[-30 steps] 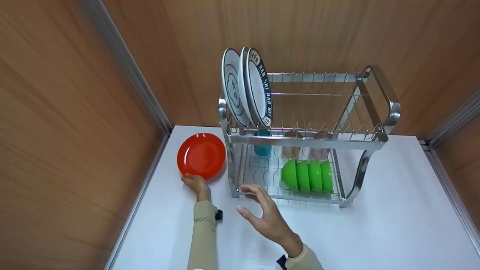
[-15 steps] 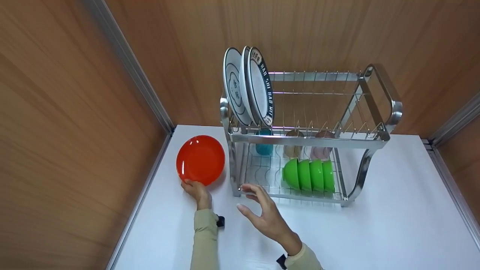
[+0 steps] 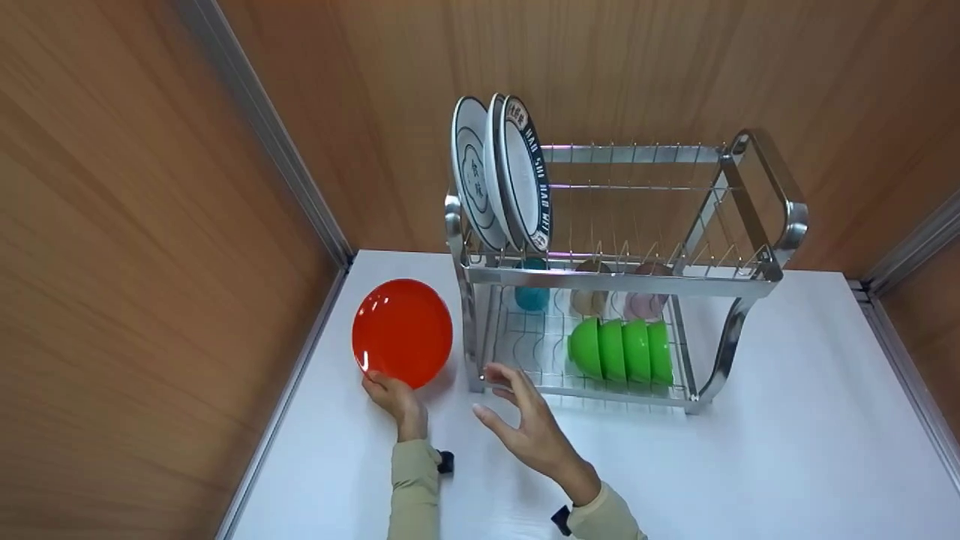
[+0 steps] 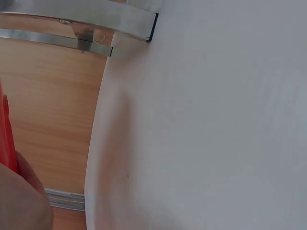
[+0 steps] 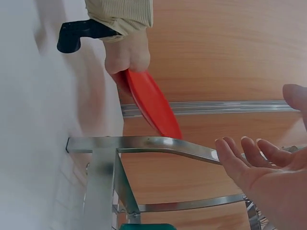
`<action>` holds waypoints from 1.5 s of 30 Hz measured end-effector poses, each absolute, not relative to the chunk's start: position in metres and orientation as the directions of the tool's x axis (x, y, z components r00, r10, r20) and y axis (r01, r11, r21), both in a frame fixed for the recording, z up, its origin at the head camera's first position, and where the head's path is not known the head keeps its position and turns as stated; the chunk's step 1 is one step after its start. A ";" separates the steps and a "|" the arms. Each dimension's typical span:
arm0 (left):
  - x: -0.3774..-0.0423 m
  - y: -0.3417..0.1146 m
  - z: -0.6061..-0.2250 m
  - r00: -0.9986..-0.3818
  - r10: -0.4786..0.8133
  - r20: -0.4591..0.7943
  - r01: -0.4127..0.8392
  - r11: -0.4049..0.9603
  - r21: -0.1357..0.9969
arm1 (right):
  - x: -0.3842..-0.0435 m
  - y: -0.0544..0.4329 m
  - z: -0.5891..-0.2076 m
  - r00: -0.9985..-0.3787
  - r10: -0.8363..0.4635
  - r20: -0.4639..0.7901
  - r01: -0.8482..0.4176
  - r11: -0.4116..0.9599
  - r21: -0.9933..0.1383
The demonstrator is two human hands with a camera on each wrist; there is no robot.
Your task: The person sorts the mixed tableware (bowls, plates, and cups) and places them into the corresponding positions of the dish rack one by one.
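Note:
By its near rim, a red plate (image 3: 403, 330) is pinched in my left hand (image 3: 397, 403), thumb on top. The right wrist view shows the plate (image 5: 152, 105) tilted and lifted off the white table. Only a sliver of the plate (image 4: 6, 136) enters the left wrist view. My right hand (image 3: 529, 435) hovers in front of the metal dish rack (image 3: 600, 280), fingers bent loosely and thumb apart, holding nothing. In the right wrist view the right hand (image 5: 276, 179) has its palm turned up beside the rack's side frame (image 5: 158, 143).
White patterned plates (image 3: 523, 176) stand upright at the left of the rack's upper tier. Several green bowls (image 3: 611, 351) are nested on the lower tier, with a teal cup (image 3: 532, 289), a tan cup (image 3: 590, 292) and a pink cup (image 3: 646, 296) behind. Wooden panels (image 3: 675, 67) enclose the table.
My left hand has drawn the red plate slightly toward me, raising it from the table. The right hand stays nearly where it was.

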State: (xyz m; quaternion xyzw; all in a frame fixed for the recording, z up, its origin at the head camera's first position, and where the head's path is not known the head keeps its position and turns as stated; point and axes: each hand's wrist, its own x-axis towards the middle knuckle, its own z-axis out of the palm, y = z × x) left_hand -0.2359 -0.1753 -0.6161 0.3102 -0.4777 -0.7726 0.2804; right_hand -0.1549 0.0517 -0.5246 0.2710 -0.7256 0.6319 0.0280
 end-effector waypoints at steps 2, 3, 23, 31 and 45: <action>-0.230 -0.174 -0.615 -0.650 -0.732 -0.205 0.133 -0.374 0.918 | -0.156 0.050 -0.526 -0.856 -0.359 0.372 -0.418 0.055 -0.907; -0.226 -0.173 -0.615 -0.648 -0.735 -0.202 0.131 -0.368 0.921 | -0.156 0.049 -0.527 -0.859 -0.361 0.363 -0.409 0.058 -0.910; -0.179 -0.148 -0.607 -0.663 -0.746 -0.069 0.192 -0.258 0.947 | -0.162 0.021 -0.532 -0.868 -0.425 0.256 -0.317 0.077 -0.945; -0.167 -0.137 -0.601 -0.694 -0.719 -0.031 0.240 -0.271 0.932 | -0.164 0.012 -0.536 -0.876 -0.370 0.308 -0.328 -0.012 -0.945; -0.146 -0.125 -0.569 -0.639 -0.755 0.143 0.367 -0.137 0.920 | -0.159 0.011 -0.540 -0.898 -0.198 0.393 -0.395 -0.034 -0.918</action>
